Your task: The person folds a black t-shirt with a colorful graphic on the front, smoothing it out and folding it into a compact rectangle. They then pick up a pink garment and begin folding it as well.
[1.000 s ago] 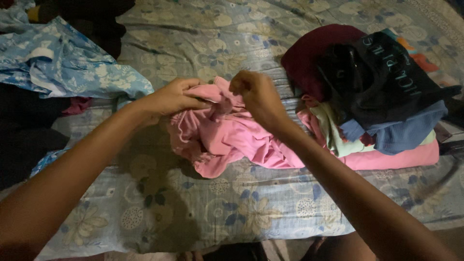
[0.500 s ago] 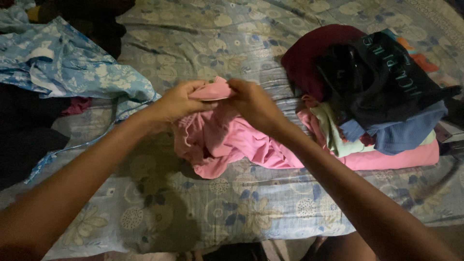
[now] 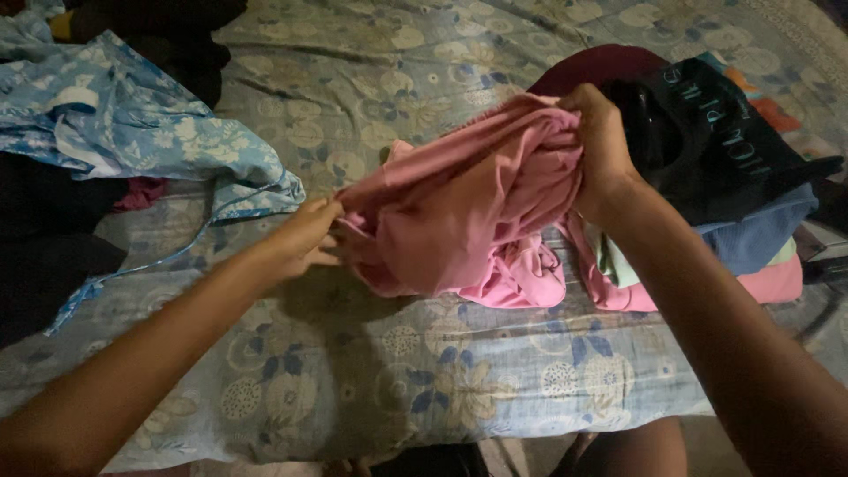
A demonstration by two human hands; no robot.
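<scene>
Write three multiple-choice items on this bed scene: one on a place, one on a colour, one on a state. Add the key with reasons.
1. Where is the stack of clothes?
A. to the right of the pink garment
B. on the floor
C. under the blue floral cloth

2. What colour is the garment that both hands hold?
A. green
B. pink
C. white

3. How does the garment hang?
A. folded flat on the bedsheet
B. lying untouched
C. stretched between the two hands

Key:
1 A, the stack sits at the right on the floral bedsheet.
2 B, the cloth is plainly pink.
3 C, the right hand grips one end raised, the left hand holds the other end low.
</scene>
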